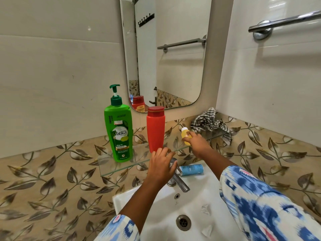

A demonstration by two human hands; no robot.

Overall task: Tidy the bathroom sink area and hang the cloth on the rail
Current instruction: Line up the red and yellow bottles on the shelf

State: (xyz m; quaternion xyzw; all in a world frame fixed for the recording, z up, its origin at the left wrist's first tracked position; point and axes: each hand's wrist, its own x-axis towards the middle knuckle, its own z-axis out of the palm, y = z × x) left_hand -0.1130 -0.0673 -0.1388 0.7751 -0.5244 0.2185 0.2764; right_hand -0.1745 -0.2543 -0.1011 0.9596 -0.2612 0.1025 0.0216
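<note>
A tall green shampoo pump bottle [119, 133] and a red bottle [155, 129] stand upright on the glass shelf [111, 165] above the sink. My right hand [196, 141] is shut on a small yellow bottle [185, 133] over the shelf's right part. My left hand [160, 164] hovers just below the red bottle's base, fingers loosely curled, holding nothing. A crumpled grey-and-white striped cloth [211, 124] lies at the shelf's right end in the wall corner. The chrome rail [284, 20] is mounted high on the right wall. A blue tube [192, 169] lies on the sink's back ledge.
The white sink [205, 206] sits below with a chrome tap [177, 180] and a drain [183, 222]. A mirror [172, 54] hangs on the wall behind the shelf. Leaf-patterned tiles surround the sink.
</note>
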